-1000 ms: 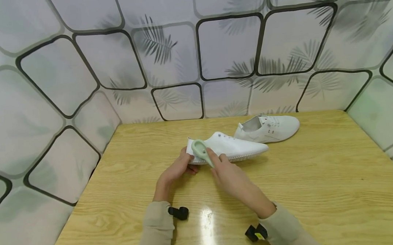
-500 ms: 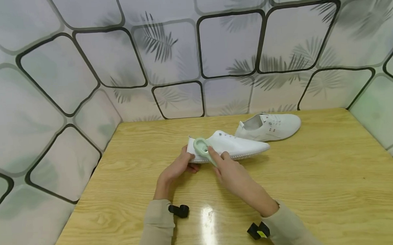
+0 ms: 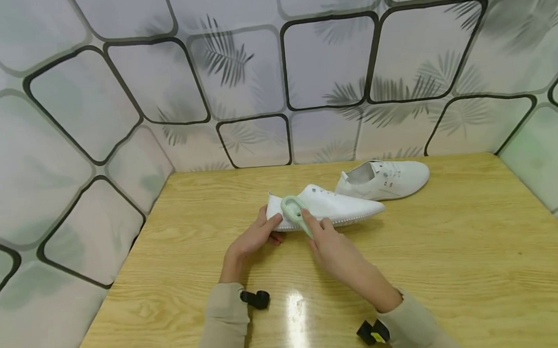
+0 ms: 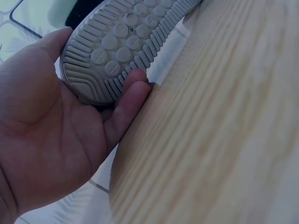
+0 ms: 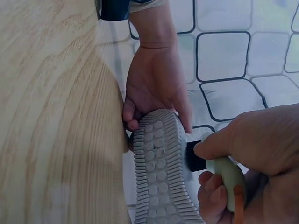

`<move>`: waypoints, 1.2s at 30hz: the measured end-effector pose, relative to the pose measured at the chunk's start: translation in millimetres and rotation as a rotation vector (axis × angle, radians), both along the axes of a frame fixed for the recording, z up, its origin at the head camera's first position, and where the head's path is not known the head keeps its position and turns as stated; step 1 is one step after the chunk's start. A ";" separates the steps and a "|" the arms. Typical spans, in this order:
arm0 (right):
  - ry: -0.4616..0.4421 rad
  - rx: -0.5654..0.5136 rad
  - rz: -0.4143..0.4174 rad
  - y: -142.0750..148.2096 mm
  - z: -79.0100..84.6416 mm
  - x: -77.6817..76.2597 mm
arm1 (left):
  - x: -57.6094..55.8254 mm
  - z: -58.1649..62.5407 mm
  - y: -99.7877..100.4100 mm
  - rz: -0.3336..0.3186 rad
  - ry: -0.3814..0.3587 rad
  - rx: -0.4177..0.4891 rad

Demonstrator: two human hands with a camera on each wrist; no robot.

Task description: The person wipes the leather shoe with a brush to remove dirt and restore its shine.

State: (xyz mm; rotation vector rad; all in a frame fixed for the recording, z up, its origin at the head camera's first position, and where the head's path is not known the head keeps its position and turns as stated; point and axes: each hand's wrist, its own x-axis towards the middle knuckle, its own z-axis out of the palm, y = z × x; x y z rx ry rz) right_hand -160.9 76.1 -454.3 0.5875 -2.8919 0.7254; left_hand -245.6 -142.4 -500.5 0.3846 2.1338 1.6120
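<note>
A white lace-up shoe (image 3: 343, 206) is tipped on its side, its studded grey sole (image 4: 124, 44) turned toward the person. My left hand (image 3: 251, 240) grips it at the heel, thumb on the upper and fingers around the sole's edge. My right hand (image 3: 338, 252) holds a pale green brush (image 3: 291, 209) by the handle, index finger stretched along its back. In the right wrist view, the black bristles (image 5: 194, 157) of the brush lie against the shoe's side, or very close to it.
The second white shoe (image 3: 403, 178) stands upright behind the first one, toe to the right, near the table's back edge. Under everything is a wooden table (image 3: 465, 259). Patterned fabric walls (image 3: 325, 63) rise behind and at both sides.
The brush has slid a little to the right along the shoe's side, away from the heel. My left thumb has shifted slightly on the heel. The second shoe stays put.
</note>
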 end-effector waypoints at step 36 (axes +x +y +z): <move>-0.009 -0.032 -0.006 7.6 3.9 -0.3 | -0.9 0.3 -1.5 -0.020 0.017 -0.014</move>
